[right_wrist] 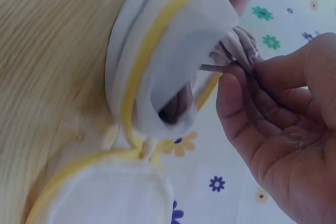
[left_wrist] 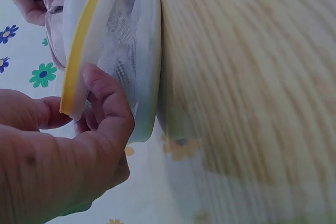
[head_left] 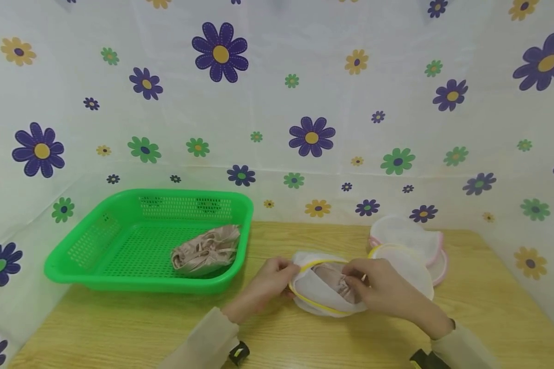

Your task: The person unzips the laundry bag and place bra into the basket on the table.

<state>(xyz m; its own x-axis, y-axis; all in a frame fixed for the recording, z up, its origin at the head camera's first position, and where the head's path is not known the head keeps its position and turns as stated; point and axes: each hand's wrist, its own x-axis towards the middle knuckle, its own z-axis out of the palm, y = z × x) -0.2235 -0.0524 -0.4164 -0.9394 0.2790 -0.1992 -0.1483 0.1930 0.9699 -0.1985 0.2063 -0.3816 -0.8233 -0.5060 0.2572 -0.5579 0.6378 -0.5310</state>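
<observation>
A white mesh laundry bag [head_left: 311, 287] with a yellow zip edge stands open on the table between both hands. My left hand [head_left: 273, 279] pinches its zipped rim [left_wrist: 79, 61] between thumb and fingers. Inside the mouth is a dusty-pink gathered garment [head_left: 329, 274], partly hidden by the mesh. At the bag's right side, my right hand [head_left: 380, 287] pinches a gathered piece of this garment [right_wrist: 239, 45], from which a thin strap sticks out. The bag's round, yellow-edged lid [right_wrist: 113, 192] is folded back, joined at a hinge, and lies beyond the right hand in the head view.
To the left stands a green plastic basket [head_left: 147, 284] with perforated walls; a similar bundled dusty-pink garment [head_left: 208, 251] lies in its right corner. White mesh bags with pink edging [head_left: 399, 230] lie at the back right. A flower-printed sheet [head_left: 268, 102] hangs behind the wooden table [head_left: 295, 348].
</observation>
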